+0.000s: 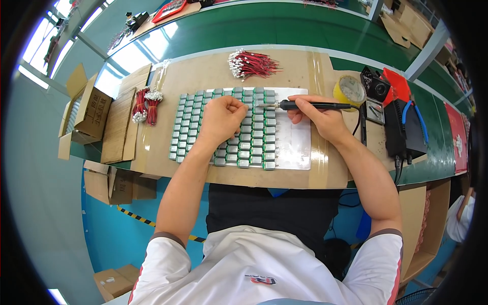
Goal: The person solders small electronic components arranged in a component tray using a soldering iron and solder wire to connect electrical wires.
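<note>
Rows of small silver motors with green ends (257, 137) stand close together on a white board (295, 147). My right hand (325, 121) grips a black soldering iron (291, 104), whose metal tip points left over the upper right rows. Just left of that tip, my left hand (222, 121) hovers over the motors with thumb and forefinger pinched. Whatever lies in that pinch is too small to make out. Part of the motor rows is hidden under my left hand and wrist.
Red wires with white connectors (252, 64) lie beyond the motors; two tied wire bundles (152, 108) lie left. An open carton (92, 113) stands at the left edge. To the right are a tape roll (349, 90), a black soldering station (399, 133) and a blue-handled tool (420, 122).
</note>
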